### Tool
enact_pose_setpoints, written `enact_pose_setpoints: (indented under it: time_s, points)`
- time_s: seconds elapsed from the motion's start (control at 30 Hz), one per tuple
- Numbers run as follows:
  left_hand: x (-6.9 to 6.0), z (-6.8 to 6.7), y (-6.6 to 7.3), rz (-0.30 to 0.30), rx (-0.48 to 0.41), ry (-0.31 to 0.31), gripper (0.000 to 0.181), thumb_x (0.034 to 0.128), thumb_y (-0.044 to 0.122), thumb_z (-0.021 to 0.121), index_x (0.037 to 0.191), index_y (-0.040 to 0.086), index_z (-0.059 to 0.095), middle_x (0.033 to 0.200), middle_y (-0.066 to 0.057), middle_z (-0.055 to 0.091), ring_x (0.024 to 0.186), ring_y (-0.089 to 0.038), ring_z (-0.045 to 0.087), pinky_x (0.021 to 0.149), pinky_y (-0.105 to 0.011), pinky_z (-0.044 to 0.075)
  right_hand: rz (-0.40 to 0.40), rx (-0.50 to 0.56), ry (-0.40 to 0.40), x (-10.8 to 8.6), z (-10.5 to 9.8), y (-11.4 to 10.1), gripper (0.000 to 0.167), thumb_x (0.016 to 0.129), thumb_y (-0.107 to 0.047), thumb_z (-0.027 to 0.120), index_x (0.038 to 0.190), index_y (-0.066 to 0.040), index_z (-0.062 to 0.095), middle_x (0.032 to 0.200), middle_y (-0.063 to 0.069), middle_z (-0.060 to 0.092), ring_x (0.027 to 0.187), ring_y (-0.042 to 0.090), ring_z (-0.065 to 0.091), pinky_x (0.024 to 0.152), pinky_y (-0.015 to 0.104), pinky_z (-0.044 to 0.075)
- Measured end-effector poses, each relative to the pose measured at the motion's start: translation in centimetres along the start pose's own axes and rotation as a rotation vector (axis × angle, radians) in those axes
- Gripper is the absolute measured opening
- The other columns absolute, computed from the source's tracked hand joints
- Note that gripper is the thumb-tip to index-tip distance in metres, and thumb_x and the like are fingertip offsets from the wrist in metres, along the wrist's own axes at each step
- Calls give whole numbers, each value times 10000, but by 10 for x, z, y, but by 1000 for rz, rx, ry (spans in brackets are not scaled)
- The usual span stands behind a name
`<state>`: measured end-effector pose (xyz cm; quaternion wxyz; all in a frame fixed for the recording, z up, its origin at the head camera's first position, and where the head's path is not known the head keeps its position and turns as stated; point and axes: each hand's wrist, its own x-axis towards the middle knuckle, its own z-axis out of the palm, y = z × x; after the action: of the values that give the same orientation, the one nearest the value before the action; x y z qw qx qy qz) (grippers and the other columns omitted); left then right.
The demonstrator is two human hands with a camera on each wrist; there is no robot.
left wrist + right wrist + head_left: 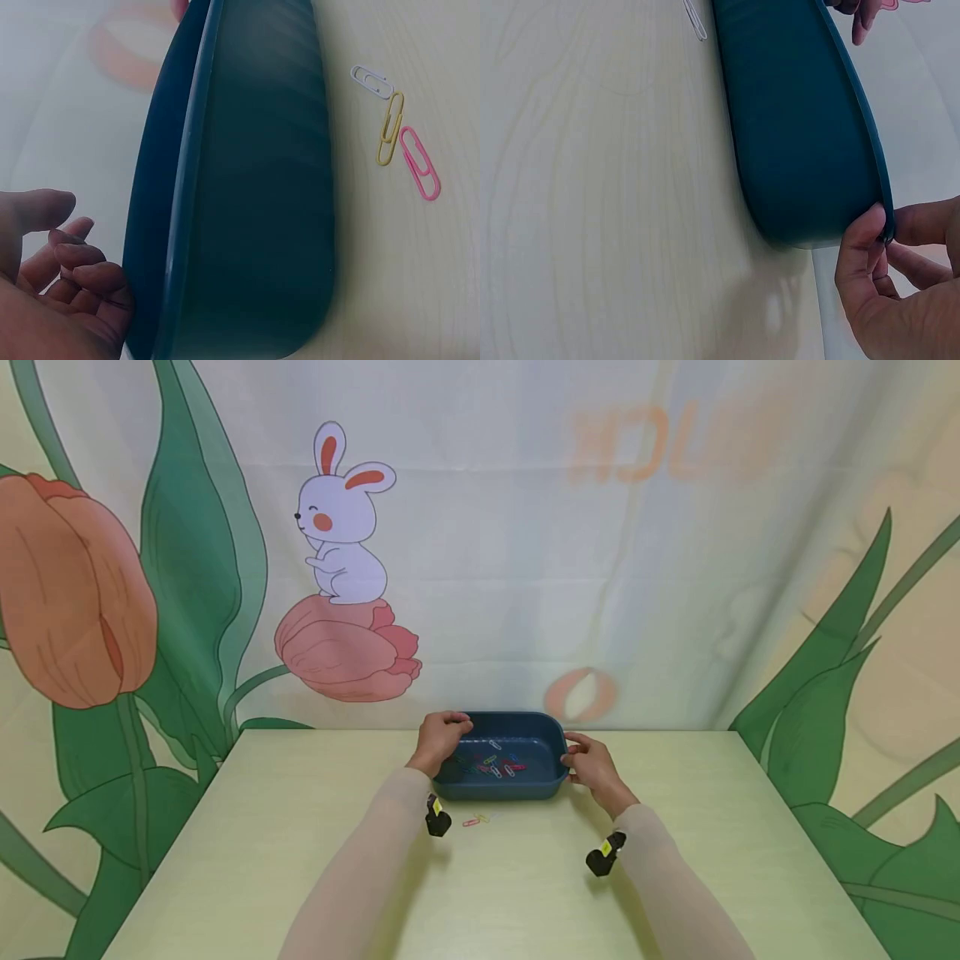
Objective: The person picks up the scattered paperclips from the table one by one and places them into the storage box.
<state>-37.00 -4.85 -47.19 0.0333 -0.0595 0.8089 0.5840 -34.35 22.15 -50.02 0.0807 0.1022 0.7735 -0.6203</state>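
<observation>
A dark blue rectangular plastic bin [498,792] sits on the table, with several coloured paper clips [496,772] scattered over its floor. At its right end, my right hand [595,767] grips the rim, thumb and fingers on either side of the wall, as the right wrist view shows. My left hand [438,743] is at the left end of the bin, above the rim. In the left wrist view its fingers [101,277] are loosely bent, the thumb stands apart, and nothing shows between them. Whether this hand touches the rim is hard to tell.
On the table in front of the bin lie a pink paper clip [421,163], a yellow paper clip [390,129] and a white paper clip [372,82]. A printed curtain [480,568] hangs behind the table's far edge.
</observation>
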Motion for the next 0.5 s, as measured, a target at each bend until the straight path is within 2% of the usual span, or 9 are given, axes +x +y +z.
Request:
enact_pose_setpoints:
  time_s: [0.1, 0.27, 0.37, 0.5]
  points:
    - [-2, -3, 2, 19, 5, -6, 284, 952, 227, 636, 1186, 79, 699, 1245, -116, 650, 1112, -293, 596, 918, -428, 512, -2, -1, -5, -1, 1, -1, 508, 955, -12, 540, 1444, -130, 473, 992, 36, 492, 757, 157, 522, 712, 420, 539]
    - [-10, -10, 5, 57, 43, -22, 280, 948, 254, 642, 1188, 127, 707, 1162, -91, 664, 978, -238, 587, 765, -316, 484, -9, -3, -14, -2, 0, -1, 513, 957, -10, 534, 1454, -116, 461, 984, 35, 490, 740, 154, 519, 697, 417, 539]
    - [-14, -13, 7, 87, 70, -25, 278, 946, 259, 645, 1181, 127, 710, 981, -64, 643, 851, -205, 530, 673, -278, 417, -8, -1, -12, -3, 1, -2, 517, 954, -6, 534, 1454, -116, 462, 980, 34, 488, 732, 153, 518, 700, 425, 537]
    - [-22, -16, 5, 138, 98, -29, 267, 942, 247, 653, 1167, 118, 712, 763, -7, 503, 687, -174, 446, 587, -273, 349, -3, 2, -11, -3, 1, -2, 520, 953, -4, 534, 1454, -121, 462, 980, 35, 488, 730, 156, 517, 716, 442, 536]
